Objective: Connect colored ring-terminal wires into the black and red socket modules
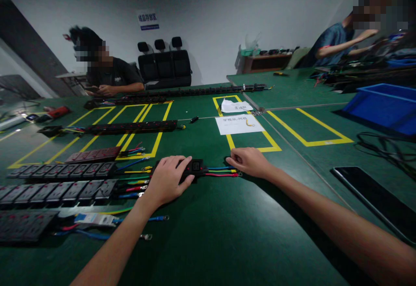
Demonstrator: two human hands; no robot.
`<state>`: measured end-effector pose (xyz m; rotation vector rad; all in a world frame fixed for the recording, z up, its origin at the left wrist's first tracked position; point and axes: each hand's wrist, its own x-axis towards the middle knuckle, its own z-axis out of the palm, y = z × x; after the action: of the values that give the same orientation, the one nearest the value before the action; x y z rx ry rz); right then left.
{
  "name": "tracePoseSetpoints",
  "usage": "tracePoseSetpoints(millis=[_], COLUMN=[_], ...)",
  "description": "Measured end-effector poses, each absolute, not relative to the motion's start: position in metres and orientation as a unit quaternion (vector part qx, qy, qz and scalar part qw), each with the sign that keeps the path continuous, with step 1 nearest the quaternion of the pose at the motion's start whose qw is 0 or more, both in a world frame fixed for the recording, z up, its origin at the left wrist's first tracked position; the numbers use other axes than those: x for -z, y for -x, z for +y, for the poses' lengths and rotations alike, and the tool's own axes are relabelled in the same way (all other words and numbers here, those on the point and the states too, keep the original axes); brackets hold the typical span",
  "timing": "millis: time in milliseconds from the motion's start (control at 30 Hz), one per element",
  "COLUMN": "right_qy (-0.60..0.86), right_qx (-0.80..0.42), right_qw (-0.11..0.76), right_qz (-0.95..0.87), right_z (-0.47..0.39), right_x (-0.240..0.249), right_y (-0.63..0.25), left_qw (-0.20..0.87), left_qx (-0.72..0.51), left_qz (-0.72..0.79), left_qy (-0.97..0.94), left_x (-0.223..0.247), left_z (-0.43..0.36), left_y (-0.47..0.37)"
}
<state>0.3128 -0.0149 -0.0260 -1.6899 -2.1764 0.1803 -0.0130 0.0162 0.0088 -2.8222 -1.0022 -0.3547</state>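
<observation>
My left hand [169,180] lies across a short black socket module [196,165], fingers over its top and thumb along the near side. Blue, yellow-green and red wires [219,174] run out of the module's right end, with ring terminals at their tips. My right hand [248,161] is closed, its fingertips pinched at the end of the blue wire. The terminal there is hidden by the fingers. Left of my left hand lie a black socket strip [61,171], a second socket strip [58,192] and a wider socket block [26,226], all with loose wire ends.
Yellow tape outlines and white paper sheets [238,125] mark the green table [260,216]. A phone [373,199] lies at right, near black cables and a blue bin [383,108]. Long black strips [133,126] lie farther back. Two people [113,73] work across the table.
</observation>
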Motion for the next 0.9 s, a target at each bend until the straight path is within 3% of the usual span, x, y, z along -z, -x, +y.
tracePoseSetpoints(millis=[900], right_qy=[0.6], right_qx=[-0.064], right_qw=[0.191], right_qz=[-0.774], right_z=[-0.0136], right_x=[0.0278], right_y=[-0.3131], left_qw=[0.065], left_qx=[0.119], left_qz=[-0.331], left_qy=[0.934], left_x=[-0.0086], left_z=[0.0172], left_y=[0.0129])
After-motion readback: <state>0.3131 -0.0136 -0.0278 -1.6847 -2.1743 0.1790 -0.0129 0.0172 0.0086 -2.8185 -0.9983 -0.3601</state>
